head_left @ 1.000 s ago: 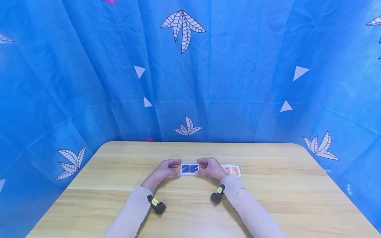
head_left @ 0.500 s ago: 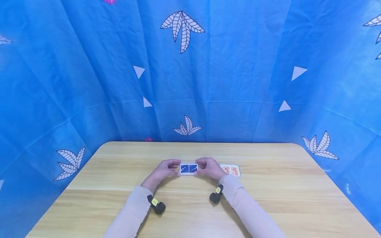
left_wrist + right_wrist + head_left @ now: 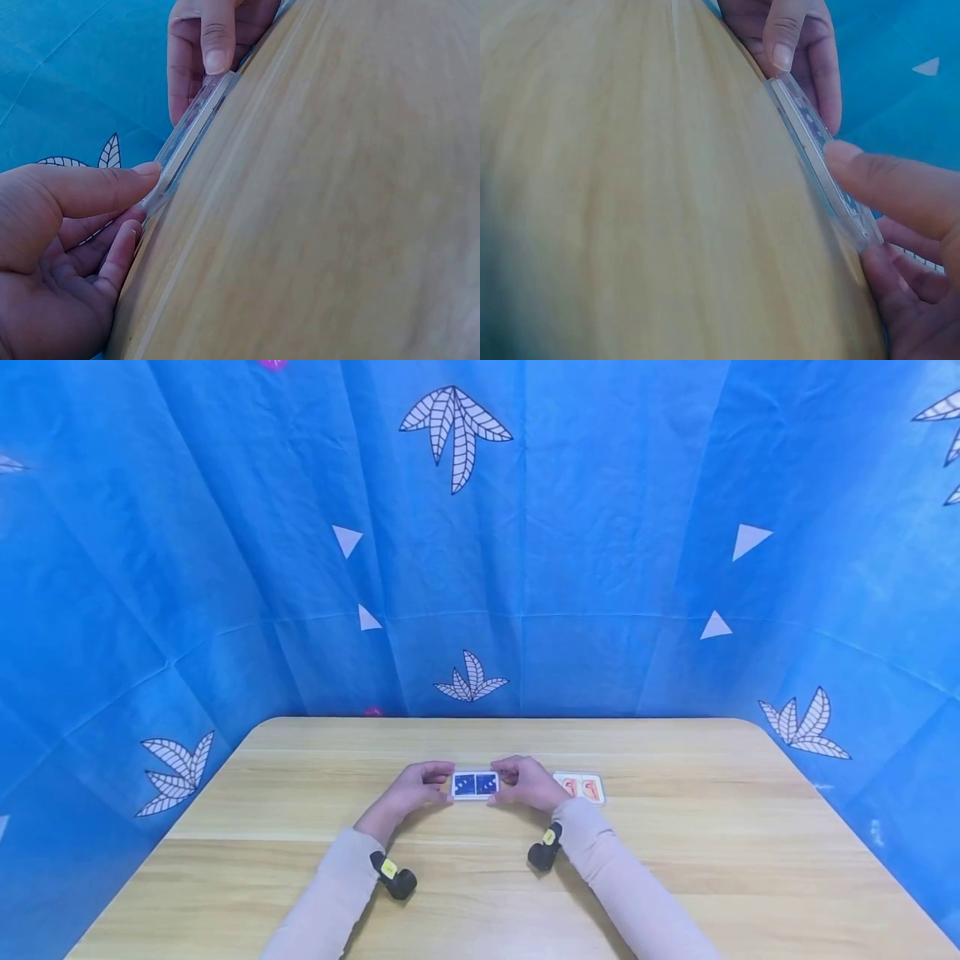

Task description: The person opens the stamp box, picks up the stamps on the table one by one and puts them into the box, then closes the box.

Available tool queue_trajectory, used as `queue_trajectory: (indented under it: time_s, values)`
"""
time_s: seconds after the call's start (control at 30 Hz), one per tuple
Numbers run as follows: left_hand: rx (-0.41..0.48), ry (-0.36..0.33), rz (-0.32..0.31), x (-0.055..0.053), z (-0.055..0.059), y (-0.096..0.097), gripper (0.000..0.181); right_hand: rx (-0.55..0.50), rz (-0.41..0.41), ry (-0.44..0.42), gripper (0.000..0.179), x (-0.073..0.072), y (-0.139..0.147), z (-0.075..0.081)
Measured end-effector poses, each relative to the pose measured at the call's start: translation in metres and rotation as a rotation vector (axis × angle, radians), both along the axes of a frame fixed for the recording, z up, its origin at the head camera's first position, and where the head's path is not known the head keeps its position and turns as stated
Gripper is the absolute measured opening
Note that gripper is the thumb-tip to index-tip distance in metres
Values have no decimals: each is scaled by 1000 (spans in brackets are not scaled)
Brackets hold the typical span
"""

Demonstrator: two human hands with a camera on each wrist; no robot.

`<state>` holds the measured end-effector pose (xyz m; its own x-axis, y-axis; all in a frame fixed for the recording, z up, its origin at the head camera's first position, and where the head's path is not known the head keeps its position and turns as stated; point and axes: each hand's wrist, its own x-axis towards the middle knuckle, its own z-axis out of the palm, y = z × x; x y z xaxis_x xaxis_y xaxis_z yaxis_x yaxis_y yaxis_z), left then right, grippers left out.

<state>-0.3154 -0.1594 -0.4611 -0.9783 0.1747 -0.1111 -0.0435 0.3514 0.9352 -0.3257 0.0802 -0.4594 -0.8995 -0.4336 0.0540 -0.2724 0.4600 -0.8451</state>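
Observation:
A flat clear plastic case (image 3: pixel 476 785) holds white-bordered cards with two dark blue panels on top. It is held level, low over the table. My left hand (image 3: pixel 408 789) pinches its left end between thumb and fingers. At the right end, my right hand (image 3: pixel 532 783) pinches it the same way. Seen edge-on in the left wrist view, the case (image 3: pixel 191 139) has a pale stack inside clear walls. In the right wrist view, my thumb (image 3: pixel 844 157) lies on the case's upper side, with fingers around its end.
To the right of my right hand lies a white-bordered piece (image 3: pixel 590 789) with two orange pictures, partly hidden by that hand. The wooden table (image 3: pixel 225 877) has rounded far corners. A blue patterned curtain (image 3: pixel 600 527) hangs behind it.
Both hands keep their hold on the case and have hardly moved. The whole head view shifts slightly.

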Motion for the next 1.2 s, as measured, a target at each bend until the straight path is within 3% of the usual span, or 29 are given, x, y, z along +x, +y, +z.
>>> queue_trajectory:
  time_s: [0.27,1.2]
  values:
    - [5,2,1,0,0,-1,59,0,-9,-20,68,0,0,0]
    - [9,5,7,0,0,-2,56,31,-16,38,63,2,-3,1]
